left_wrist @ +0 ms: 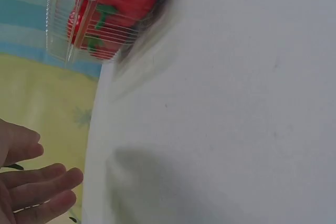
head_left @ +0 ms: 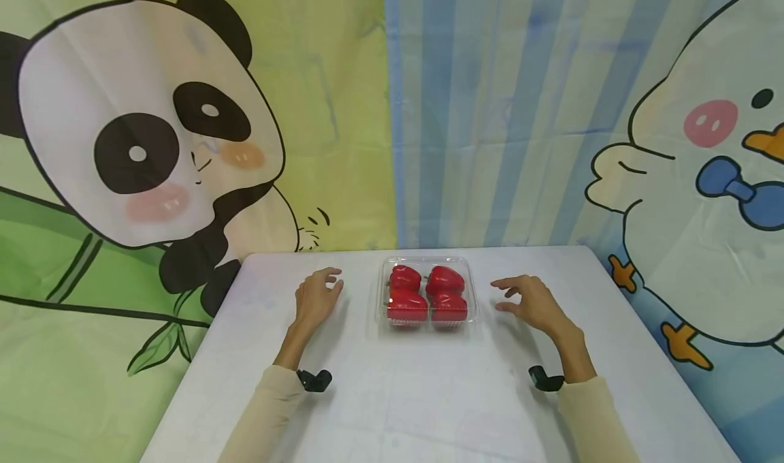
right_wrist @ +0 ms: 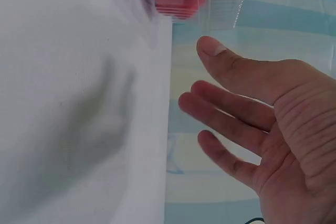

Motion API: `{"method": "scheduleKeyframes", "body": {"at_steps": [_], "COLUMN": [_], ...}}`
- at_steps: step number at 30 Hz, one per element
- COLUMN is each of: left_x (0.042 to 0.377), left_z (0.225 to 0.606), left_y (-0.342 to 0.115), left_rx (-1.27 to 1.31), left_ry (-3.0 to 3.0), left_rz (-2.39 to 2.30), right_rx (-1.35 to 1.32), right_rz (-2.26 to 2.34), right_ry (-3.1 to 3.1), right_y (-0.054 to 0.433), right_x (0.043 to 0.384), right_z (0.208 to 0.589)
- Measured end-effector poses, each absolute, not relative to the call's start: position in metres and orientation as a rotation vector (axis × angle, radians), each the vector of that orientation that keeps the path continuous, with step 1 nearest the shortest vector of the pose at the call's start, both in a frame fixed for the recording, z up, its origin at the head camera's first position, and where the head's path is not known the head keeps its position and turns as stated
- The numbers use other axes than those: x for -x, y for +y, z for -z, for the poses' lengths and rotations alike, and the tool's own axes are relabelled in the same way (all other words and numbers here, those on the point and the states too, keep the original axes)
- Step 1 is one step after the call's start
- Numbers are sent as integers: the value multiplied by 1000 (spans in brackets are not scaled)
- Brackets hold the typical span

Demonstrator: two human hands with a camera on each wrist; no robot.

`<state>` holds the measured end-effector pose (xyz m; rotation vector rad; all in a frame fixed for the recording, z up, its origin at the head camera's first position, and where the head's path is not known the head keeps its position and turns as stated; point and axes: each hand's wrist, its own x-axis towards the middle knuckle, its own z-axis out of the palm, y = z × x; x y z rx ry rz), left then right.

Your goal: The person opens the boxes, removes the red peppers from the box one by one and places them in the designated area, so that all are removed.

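4 peppers [head_left: 446, 282] sit in box [head_left: 471, 296] on tbl [head_left: 422, 395], nr far edge. L hand [head_left: 316, 296] is left of box, R hand [head_left: 533, 303] right; backdrop [head_left: 343, 143] behind.

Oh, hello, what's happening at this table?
A person in light sleeves has both hands near a clear plastic container on the white table. Inside are four red peppers, in two rows of two. The left hand is off to one side of the container and the right hand to the other, both with loosely bent fingers. Neither touches the container, so nothing is being held at this moment.
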<state>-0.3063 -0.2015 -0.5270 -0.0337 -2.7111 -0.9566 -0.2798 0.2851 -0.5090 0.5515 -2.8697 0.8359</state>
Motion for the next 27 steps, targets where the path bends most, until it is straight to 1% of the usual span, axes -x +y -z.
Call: {"method": "scheduleKeyframes", "body": {"at_steps": [4,13,18,23,27], "left_x": [298,282,272,262,252], "left_z": [523,529,534,536,533], "left_y": [-200,-199,-194,-188,-180], "left_rx": [-37,-85,-102,-93,-137], "left_ry": [-2645,-2597,-2558,-2545,-2449], "left_rz": [1051,1108,1090,934,949], "right_rx": [-584,-682,-668,-648,-659], "right_rz": [-889,-1066,-1125,-1081,-1055], "right_ry": [-2798,-2613,-2608,-2602,-2573], "right_y": [281,265,255,250,248], "right_x": [267,245,240,239,238], "right_z": [510,524,530,534,535]}}
